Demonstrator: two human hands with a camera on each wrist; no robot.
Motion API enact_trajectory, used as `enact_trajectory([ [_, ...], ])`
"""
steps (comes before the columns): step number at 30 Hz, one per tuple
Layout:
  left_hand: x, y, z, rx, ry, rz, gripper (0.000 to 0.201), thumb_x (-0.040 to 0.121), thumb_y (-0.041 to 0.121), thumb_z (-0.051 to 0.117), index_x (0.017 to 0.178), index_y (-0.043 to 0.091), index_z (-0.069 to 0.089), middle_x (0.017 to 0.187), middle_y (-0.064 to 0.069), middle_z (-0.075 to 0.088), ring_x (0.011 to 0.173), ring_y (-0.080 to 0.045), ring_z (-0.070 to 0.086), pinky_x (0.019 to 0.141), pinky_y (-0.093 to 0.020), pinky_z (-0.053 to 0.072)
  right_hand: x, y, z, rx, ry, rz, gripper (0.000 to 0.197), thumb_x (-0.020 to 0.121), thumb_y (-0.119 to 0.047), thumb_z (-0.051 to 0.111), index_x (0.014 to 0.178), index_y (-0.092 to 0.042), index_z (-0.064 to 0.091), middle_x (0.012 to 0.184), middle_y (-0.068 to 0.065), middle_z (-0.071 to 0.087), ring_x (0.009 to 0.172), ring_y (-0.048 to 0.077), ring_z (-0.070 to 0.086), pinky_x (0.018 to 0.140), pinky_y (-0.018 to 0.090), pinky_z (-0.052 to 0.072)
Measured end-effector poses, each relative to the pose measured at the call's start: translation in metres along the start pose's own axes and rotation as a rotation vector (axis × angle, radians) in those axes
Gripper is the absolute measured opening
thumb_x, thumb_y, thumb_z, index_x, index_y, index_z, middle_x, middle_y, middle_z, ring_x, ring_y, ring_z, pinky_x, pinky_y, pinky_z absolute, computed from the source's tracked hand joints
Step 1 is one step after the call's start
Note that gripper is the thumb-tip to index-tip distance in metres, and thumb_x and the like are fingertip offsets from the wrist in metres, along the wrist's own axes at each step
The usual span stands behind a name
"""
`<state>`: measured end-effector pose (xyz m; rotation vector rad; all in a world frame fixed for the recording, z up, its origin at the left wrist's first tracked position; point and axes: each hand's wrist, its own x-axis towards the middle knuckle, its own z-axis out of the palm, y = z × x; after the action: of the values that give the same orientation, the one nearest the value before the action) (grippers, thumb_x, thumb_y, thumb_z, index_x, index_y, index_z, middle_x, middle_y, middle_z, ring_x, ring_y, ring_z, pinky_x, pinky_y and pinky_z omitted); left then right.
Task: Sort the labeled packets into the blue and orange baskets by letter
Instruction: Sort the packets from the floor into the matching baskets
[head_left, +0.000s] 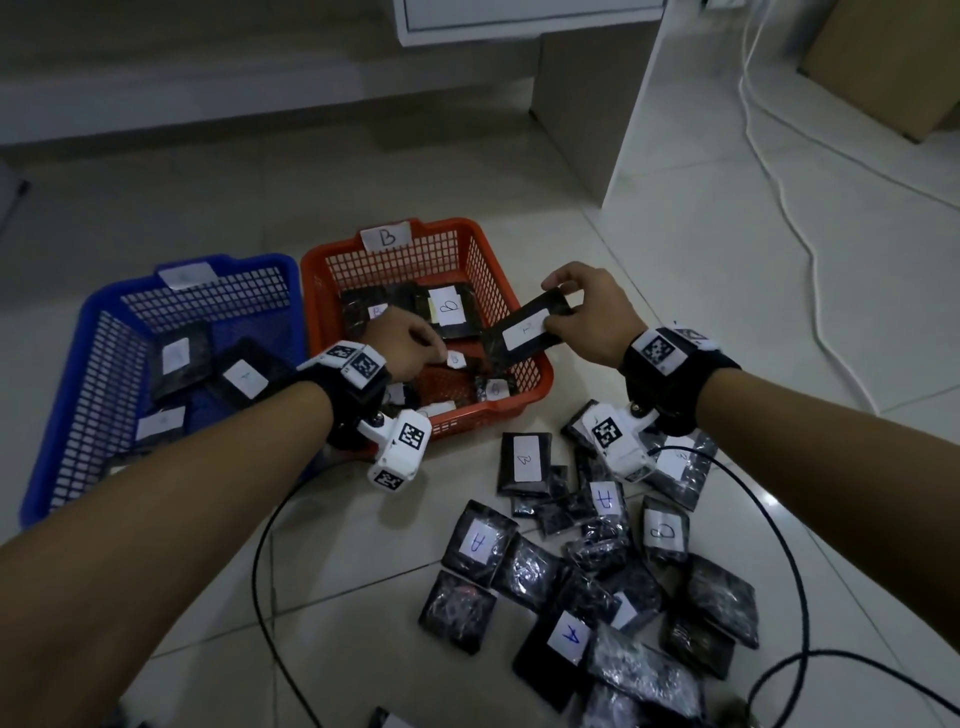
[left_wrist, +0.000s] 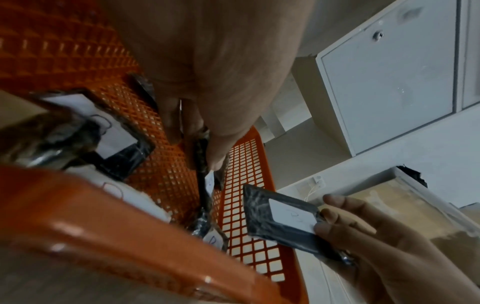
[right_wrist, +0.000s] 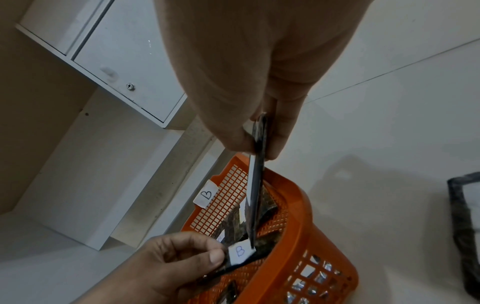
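Note:
An orange basket (head_left: 524, 332) tagged B stands right of a blue basket (head_left: 62, 415); both hold black packets with white labels. My right hand (head_left: 587, 317) pinches a black labelled packet (head_left: 519, 332) over the orange basket's right rim; this packet (left_wrist: 280, 218) shows edge-on in the right wrist view (right_wrist: 257, 185). My left hand (head_left: 410, 343) is inside the orange basket and pinches a small black packet (right_wrist: 240, 253) marked B; that packet (left_wrist: 207, 183) hangs below my fingers in the left wrist view. The blue basket's tag is too dim to read.
A loose pile of black packets (head_left: 597, 566), some marked A or B, lies on the tiled floor (head_left: 337, 571) in front of me at the right. Black cables (head_left: 260, 545) loop across the floor. A white cabinet (head_left: 597, 104) stands behind the baskets, a cardboard box (head_left: 883, 62) at far right.

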<state>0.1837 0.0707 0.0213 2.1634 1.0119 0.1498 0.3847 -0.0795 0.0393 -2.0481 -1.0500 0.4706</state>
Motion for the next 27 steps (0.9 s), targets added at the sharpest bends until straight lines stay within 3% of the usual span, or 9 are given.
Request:
enact_trajectory([
  [5, 0.004, -0.006, 0.010, 0.157, -0.110, -0.006, 0.020, 0.083, 0.006, 0.075, 0.069, 0.019, 0.072, 0.083, 0.002, 0.072, 0.086, -0.013, 0.067, 0.087, -0.035, 0.057, -0.003, 0.001, 0.001, 0.015, -0.016, 0.005, 0.034, 0.082, 0.004, 0.069, 0.111, -0.010, 0.061, 0.110, 0.002, 0.050, 0.095, 0.022, 0.062, 0.053, 0.009, 0.051],
  [8, 0.006, -0.007, 0.009, 0.251, -0.134, 0.020, 0.032, 0.086, 0.002, 0.069, 0.066, 0.027, 0.068, 0.087, 0.001, 0.072, 0.090, -0.018, 0.068, 0.088, -0.037, 0.057, -0.001, 0.000, 0.004, 0.016, -0.031, 0.003, 0.033, 0.082, 0.003, 0.069, 0.111, -0.012, 0.061, 0.112, 0.003, 0.052, 0.095, 0.024, 0.065, 0.055, 0.013, 0.055],
  [11, 0.005, -0.010, 0.006, 0.281, -0.255, 0.074, 0.027, 0.090, 0.005, 0.065, 0.080, 0.028, 0.076, 0.102, 0.003, 0.073, 0.098, -0.016, 0.066, 0.092, -0.037, 0.054, 0.001, -0.001, 0.009, 0.024, -0.032, -0.011, 0.034, 0.081, 0.001, 0.070, 0.109, -0.015, 0.060, 0.117, 0.006, 0.052, 0.097, 0.027, 0.067, 0.065, 0.026, 0.061],
  [14, 0.001, -0.013, 0.003, 0.297, -0.347, 0.126, 0.017, 0.091, 0.011, 0.066, 0.094, 0.022, 0.079, 0.109, 0.004, 0.072, 0.101, -0.014, 0.065, 0.094, -0.034, 0.052, 0.004, -0.007, 0.016, 0.033, -0.017, -0.029, 0.034, 0.081, -0.001, 0.072, 0.108, -0.018, 0.059, 0.123, 0.011, 0.051, 0.096, 0.026, 0.066, 0.066, 0.026, 0.060],
  [16, -0.001, -0.016, 0.002, 0.368, -0.371, 0.163, 0.017, 0.091, 0.014, 0.066, 0.099, 0.019, 0.079, 0.109, 0.004, 0.074, 0.097, -0.015, 0.066, 0.090, -0.034, 0.053, 0.006, -0.012, 0.022, 0.035, -0.032, -0.018, 0.030, 0.081, -0.003, 0.072, 0.105, -0.017, 0.061, 0.117, 0.007, 0.058, 0.098, 0.023, 0.066, 0.074, 0.032, 0.061],
  [18, -0.004, -0.017, 0.001, 0.448, -0.364, 0.178, 0.017, 0.091, 0.016, 0.064, 0.098, 0.018, 0.080, 0.104, 0.002, 0.075, 0.090, -0.017, 0.068, 0.085, -0.036, 0.056, 0.007, -0.016, 0.028, 0.063, -0.054, 0.012, 0.024, 0.080, -0.005, 0.072, 0.095, -0.022, 0.063, 0.105, 0.000, 0.065, 0.100, 0.021, 0.066, 0.085, 0.040, 0.060],
  [21, -0.007, -0.016, -0.006, 0.474, -0.313, 0.162, 0.019, 0.091, 0.018, 0.061, 0.092, 0.015, 0.079, 0.096, -0.001, 0.076, 0.083, -0.017, 0.069, 0.080, -0.039, 0.059, 0.008, -0.021, 0.039, 0.103, -0.089, 0.076, 0.023, 0.081, -0.005, 0.070, 0.084, -0.027, 0.064, 0.097, -0.007, 0.065, 0.100, 0.022, 0.067, 0.089, 0.042, 0.059],
  [25, -0.017, -0.013, -0.027, 0.435, -0.258, 0.160, 0.024, 0.090, 0.013, 0.059, 0.074, 0.008, 0.076, 0.072, -0.004, 0.073, 0.066, -0.014, 0.070, 0.068, -0.041, 0.061, 0.006, -0.024, 0.056, 0.057, -0.198, 0.157, 0.016, 0.080, -0.008, 0.069, 0.082, -0.024, 0.068, 0.103, 0.004, 0.070, 0.099, 0.025, 0.068, 0.089, 0.044, 0.059],
  [27, -0.030, -0.016, -0.038, 0.425, -0.186, 0.163, 0.026, 0.087, 0.014, 0.060, 0.065, 0.008, 0.072, 0.064, -0.005, 0.069, 0.059, -0.016, 0.068, 0.061, -0.041, 0.060, 0.002, -0.028, 0.062, -0.052, -0.241, 0.169, 0.010, 0.080, -0.012, 0.074, 0.081, -0.021, 0.070, 0.103, 0.005, 0.071, 0.097, 0.024, 0.068, 0.088, 0.039, 0.058],
])
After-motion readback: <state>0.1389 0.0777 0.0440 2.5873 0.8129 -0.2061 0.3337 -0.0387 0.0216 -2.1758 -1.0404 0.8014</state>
